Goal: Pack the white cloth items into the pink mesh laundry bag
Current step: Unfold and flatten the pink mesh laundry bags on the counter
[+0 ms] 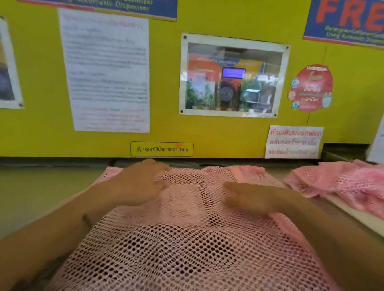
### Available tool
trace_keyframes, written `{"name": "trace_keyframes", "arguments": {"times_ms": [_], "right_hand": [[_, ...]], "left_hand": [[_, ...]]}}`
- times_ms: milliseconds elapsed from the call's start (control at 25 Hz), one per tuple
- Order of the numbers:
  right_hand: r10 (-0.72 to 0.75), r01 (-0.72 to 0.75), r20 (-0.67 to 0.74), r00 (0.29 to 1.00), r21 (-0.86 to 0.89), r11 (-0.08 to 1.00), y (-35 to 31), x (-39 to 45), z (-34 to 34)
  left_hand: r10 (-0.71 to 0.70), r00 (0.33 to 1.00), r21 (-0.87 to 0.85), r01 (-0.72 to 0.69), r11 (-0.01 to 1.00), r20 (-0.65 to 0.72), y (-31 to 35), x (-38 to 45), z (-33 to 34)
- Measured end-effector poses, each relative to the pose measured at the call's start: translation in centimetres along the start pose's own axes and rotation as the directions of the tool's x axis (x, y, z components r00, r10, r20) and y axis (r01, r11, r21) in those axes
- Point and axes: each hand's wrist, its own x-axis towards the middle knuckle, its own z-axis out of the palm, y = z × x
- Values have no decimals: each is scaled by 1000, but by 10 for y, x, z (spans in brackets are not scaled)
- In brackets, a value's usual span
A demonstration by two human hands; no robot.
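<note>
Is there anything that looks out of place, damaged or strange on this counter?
Nothing stands out. The pink mesh bag lies spread flat with the left hand and right hand resting on it. A second heap of pink mesh sits crumpled to the right. No tear or spill shows; no white cloth is clearly visible.

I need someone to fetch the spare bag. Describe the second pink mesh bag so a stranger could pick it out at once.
Start from the yellow wall covered in posters and follow the ledge below it to the right. The spare pink mesh bag lies there in a crumpled heap. Unlike the large pink mesh laundry bag spread flat in the centre, no hand rests on it.
</note>
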Motion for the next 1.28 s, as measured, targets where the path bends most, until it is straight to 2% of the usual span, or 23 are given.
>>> {"name": "trace_keyframes", "arguments": {"times_ms": [120, 160, 200, 280, 360, 440, 520, 600, 680, 760, 880, 920, 960, 1000, 1040, 1120, 1200, 1280], "right_hand": [[-49, 63, 127, 991, -113, 992, -16, -7, -9], [-44, 62, 133, 990, -129, 990, -18, -7, -20], [-30, 46, 120, 992, -137, 990, -18, -5, -35], [-11, 13, 20, 1000, -129, 992, -5, 12, -57], [-7, 1, -134, 991, -48, 999, 10, 35, -57], [29, -21, -196, 980, 44, 999, 26, 54, -34], [87, -69, -253, 963, 77, 995, 43, 63, -8], [141, -110, -271, 952, 128, 986, 57, 65, 1], [189, -162, -236, 953, 129, 978, 64, 62, 0], [205, -186, -216, 955, 105, 977, 71, 59, -2], [218, -227, -270, 938, -1, 974, 84, 71, 1], [231, -256, -281, 932, -56, 965, 83, 75, 0], [252, -290, -319, 914, -75, 954, 77, 76, -3], [271, -315, -359, 893, -70, 946, 73, 75, -5], [258, -299, -384, 887, -50, 953, 66, 73, -7], [194, -190, -298, 935, 42, 981, 58, 72, -6], [164, -148, -159, 974, 107, 983, 53, 70, -2], [193, -180, -126, 973, 110, 977, 49, 67, 0]], "left_hand": [[-139, 975, 145, 115, 983, 172, -32, 1, 16], [-160, 968, 175, 127, 976, 194, -35, 0, 17], [-157, 975, 185, 128, 974, 155, -36, 1, 15], [-132, 991, 163, 133, 978, -15, -32, 5, 5], [-131, 985, 108, 143, 984, -115, -39, 10, 6], [-145, 989, 94, 148, 985, -37, -56, 11, 17], [-216, 973, 156, 202, 967, 77, -81, 9, 29], [-337, 937, 179, 318, 931, 91, -101, 9, 30], [-461, 884, 125, 449, 885, 84, -115, 5, 22], [-554, 831, 117, 547, 829, 48, -132, 1, 15], [-645, 760, 299, 636, 711, -82, -146, -5, 6], [-621, 766, 340, 635, 694, -165, -138, -5, 2], [-558, 790, 319, 613, 723, -252, -128, -3, 0], [-476, 829, 253, 547, 798, -292, -115, -2, -1], [-401, 875, 135, 447, 884, -271, -101, 1, -2], [-308, 950, -72, 305, 950, -46, -76, 1, 7], [-289, 933, 54, 284, 957, 215, -65, 0, 22], [-299, 915, 150, 267, 952, 271, -67, 4, 26]]}}
